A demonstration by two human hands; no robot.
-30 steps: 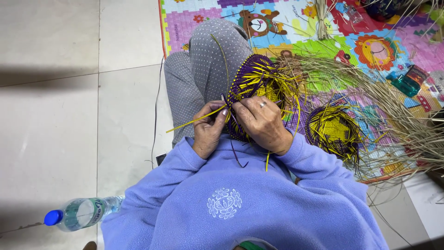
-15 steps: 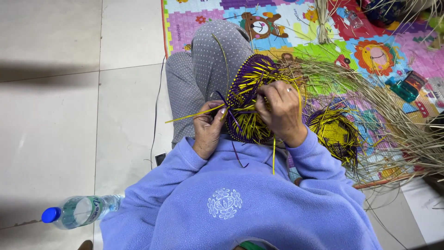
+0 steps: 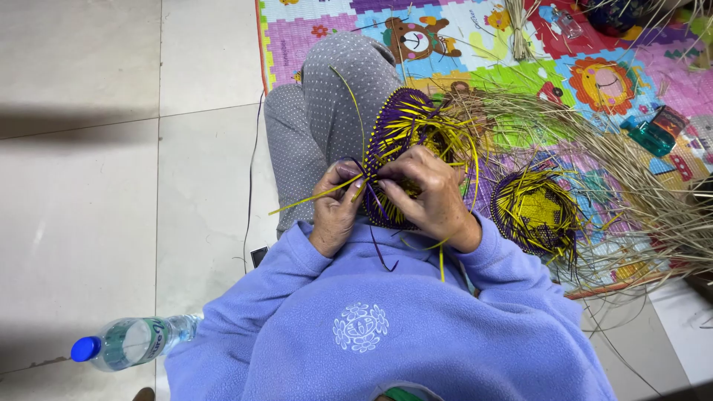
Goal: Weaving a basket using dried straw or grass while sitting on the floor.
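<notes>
A half-woven purple and yellow basket rests on my lap against my grey dotted knee. My left hand pinches a yellow strip that sticks out to the left from the basket's near edge. My right hand grips the basket's near rim, fingers closed on the weave beside the left hand. Loose yellow and purple strands hang down over my lilac fleece sleeves.
A second purple and yellow woven piece lies on the colourful play mat to my right, among a heap of dry straw. A plastic water bottle with a blue cap lies on the tiled floor at lower left. A thin black cable runs along the mat's edge.
My right hand has come down from the basket's middle to its near rim, next to the left hand. The yellow strip in my left hand has tilted a little lower.
</notes>
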